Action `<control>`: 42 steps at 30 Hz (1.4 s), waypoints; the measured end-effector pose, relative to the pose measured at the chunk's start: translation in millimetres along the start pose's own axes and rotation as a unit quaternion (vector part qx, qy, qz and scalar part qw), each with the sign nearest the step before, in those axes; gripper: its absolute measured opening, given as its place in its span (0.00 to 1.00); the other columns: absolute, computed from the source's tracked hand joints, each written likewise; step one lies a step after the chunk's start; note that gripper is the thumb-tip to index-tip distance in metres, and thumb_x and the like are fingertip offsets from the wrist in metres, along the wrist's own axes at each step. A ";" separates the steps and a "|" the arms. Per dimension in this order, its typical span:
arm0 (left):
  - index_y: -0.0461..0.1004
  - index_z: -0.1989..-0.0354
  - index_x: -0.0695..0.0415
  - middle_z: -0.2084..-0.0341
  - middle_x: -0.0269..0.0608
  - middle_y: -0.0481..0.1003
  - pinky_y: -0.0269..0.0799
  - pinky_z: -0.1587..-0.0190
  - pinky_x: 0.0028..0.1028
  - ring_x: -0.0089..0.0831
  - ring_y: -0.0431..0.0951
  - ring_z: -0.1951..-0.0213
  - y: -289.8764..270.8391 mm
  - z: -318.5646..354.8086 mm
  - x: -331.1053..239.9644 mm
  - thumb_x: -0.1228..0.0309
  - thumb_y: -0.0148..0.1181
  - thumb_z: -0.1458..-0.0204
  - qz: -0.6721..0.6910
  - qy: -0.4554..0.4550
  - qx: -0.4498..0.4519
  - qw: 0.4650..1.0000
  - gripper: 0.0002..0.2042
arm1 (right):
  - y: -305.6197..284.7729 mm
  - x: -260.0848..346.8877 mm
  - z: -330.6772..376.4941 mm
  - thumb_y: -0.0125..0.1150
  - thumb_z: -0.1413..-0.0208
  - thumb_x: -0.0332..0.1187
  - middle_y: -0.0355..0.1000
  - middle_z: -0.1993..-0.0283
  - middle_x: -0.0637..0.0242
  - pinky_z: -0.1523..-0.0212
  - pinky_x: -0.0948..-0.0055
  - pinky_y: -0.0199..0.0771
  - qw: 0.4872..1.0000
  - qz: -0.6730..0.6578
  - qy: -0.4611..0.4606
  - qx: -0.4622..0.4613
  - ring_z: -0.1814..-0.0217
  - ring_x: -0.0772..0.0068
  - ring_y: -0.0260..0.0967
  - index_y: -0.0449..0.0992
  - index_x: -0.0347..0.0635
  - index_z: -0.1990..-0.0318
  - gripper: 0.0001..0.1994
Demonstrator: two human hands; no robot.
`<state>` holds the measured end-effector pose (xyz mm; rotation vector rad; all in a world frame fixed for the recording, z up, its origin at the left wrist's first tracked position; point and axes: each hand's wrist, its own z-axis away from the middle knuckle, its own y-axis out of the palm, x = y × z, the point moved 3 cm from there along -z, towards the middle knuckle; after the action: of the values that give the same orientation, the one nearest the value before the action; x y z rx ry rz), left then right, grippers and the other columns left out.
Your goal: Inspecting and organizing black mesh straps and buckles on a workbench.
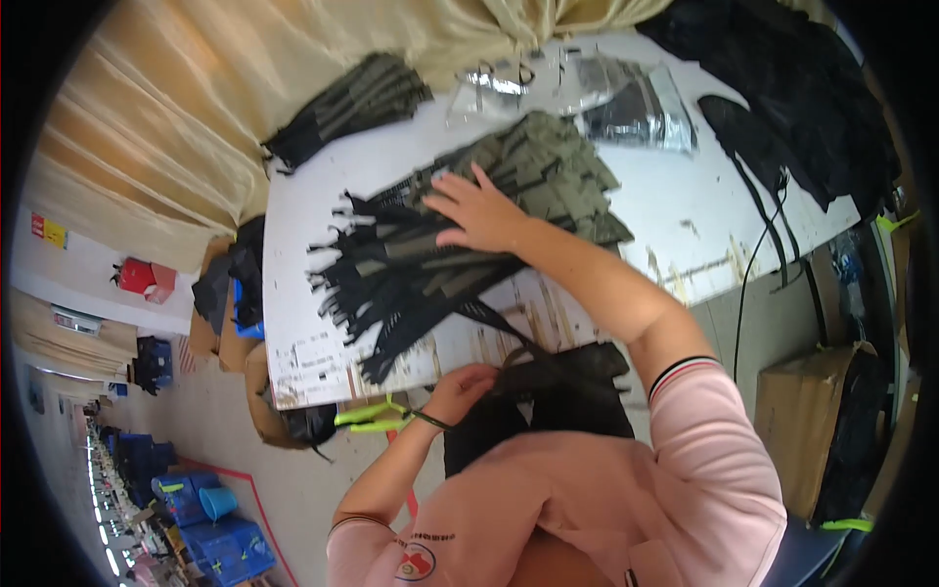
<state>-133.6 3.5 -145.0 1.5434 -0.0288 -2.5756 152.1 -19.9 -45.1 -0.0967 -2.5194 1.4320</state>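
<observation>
A wide, fanned pile of olive-green and black fabric pieces (pixel 548 176) lies across the white table, its black strap ends (pixel 367 293) pointing left. My right hand (pixel 479 213) rests on top of this pile with fingers spread, gripping nothing. Below the table's front edge, my left hand (pixel 464 389) has its fingers closed at the left end of a dark fabric piece (pixel 567 377) over my lap. A black strap runs from that piece up to the pile. The left fingertips are partly hidden. A dark band circles my left wrist.
A smaller bundle of green-black pieces (pixel 352 108) lies at the table's back left. Clear plastic bags (pixel 636 108) are behind the pile, with black fabric (pixel 782 98) at far right. Cardboard boxes (pixel 807 421) stand beside the table (pixel 303 357); a yellow-green object (pixel 372 416) is near my left forearm.
</observation>
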 end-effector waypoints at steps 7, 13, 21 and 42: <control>0.60 0.39 0.56 0.42 0.51 0.62 0.59 0.44 0.48 0.47 0.62 0.41 38.1 22.8 33.2 0.62 0.67 0.58 -0.549 0.231 -0.082 0.799 0.36 | -48.1 71.6 89.7 0.63 0.51 0.39 0.65 0.44 0.56 0.43 0.56 0.60 0.960 -0.259 0.010 0.105 0.43 0.53 0.62 0.70 0.43 0.49 0.22; 0.76 0.59 0.45 0.68 0.36 0.74 0.61 0.62 0.41 0.37 0.72 0.62 50.2 -8.0 42.0 0.67 0.58 0.58 -0.727 0.164 -0.066 0.664 0.15 | -55.5 127.9 189.1 0.61 0.54 0.37 0.61 0.40 0.53 0.46 0.57 0.60 0.988 0.031 0.021 0.149 0.45 0.55 0.61 0.66 0.45 0.42 0.28; 0.73 0.62 0.51 0.72 0.37 0.69 0.59 0.62 0.37 0.37 0.70 0.64 32.4 37.7 -116.4 0.71 0.65 0.66 -0.640 0.308 -0.155 0.687 0.17 | -77.8 52.1 152.2 0.55 0.54 0.31 0.63 0.39 0.68 0.43 0.63 0.58 0.991 0.048 -0.071 0.105 0.43 0.64 0.60 0.72 0.48 0.49 0.21; 0.58 0.35 0.36 0.33 0.52 0.47 0.36 0.41 0.69 0.51 0.44 0.31 -34.4 -136.9 -129.4 0.42 0.57 0.55 -0.718 0.289 -0.110 0.623 0.36 | -127.3 -251.5 36.4 0.61 0.55 0.28 0.45 0.28 0.56 0.50 0.57 0.72 0.904 0.109 0.411 0.043 0.48 0.49 0.70 0.54 0.56 0.34 0.38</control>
<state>43.1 61.7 -99.5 2.7800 2.3411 -2.1392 394.7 -160.3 1.5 -0.8055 -1.7750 1.2078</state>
